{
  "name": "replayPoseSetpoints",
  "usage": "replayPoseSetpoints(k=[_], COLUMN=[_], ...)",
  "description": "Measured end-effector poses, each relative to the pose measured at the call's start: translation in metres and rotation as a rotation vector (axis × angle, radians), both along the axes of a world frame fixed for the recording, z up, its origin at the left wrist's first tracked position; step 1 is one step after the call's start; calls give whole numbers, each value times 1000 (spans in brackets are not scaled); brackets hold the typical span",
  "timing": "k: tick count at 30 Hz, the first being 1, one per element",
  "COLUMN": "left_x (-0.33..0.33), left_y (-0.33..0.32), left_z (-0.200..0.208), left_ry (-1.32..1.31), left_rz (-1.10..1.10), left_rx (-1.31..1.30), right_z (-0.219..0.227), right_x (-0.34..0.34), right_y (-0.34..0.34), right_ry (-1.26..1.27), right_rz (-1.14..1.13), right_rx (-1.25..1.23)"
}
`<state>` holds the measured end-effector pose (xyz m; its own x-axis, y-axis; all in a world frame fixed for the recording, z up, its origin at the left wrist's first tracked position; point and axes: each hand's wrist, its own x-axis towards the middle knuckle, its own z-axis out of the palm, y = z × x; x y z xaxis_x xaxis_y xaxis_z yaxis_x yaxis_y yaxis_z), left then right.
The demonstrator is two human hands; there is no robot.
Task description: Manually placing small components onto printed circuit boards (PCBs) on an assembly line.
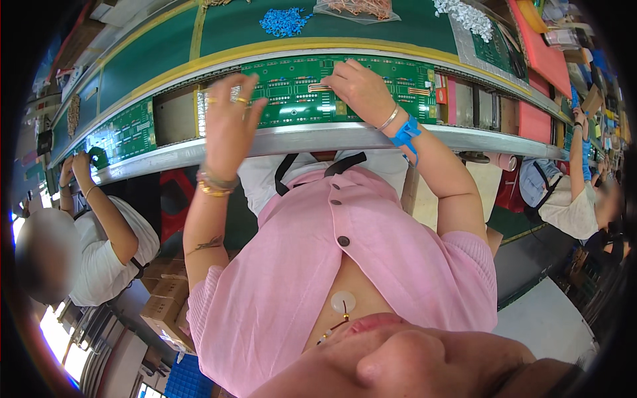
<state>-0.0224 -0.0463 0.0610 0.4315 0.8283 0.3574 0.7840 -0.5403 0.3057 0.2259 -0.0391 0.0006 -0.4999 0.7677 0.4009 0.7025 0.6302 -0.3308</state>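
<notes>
I sit at a long green belt [166, 40] with a metal rail. A green board [352, 86] lies right in front of me. My right hand [358, 86] pinches a small part [318, 87] onto it. My left hand [229, 123] is lifted, fingers spread, holding nothing. It hides the board's left end. Blue bits [284, 20] lie further back.

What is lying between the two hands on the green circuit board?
In the head view, only the green circuit board shows between the left hand and the right hand: its bare surface with small mounted parts, nothing loose.
</notes>
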Motion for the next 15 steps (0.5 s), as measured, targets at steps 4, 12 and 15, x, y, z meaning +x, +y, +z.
replayPoseSetpoints(k=[4, 12, 15], left_x=[-21, -64, -89], left_y=[14, -43, -68], left_z=[70, 134, 136], left_ry=[-443, -1024, -1095], left_rz=[24, -217, -411], left_rx=[375, 445, 524], right_z=[-5, 8, 9], right_x=[9, -5, 2], right_y=[-4, 0, -2], right_ry=[-62, -113, -93], right_rz=[-8, 85, 113], right_rx=[8, 54, 42])
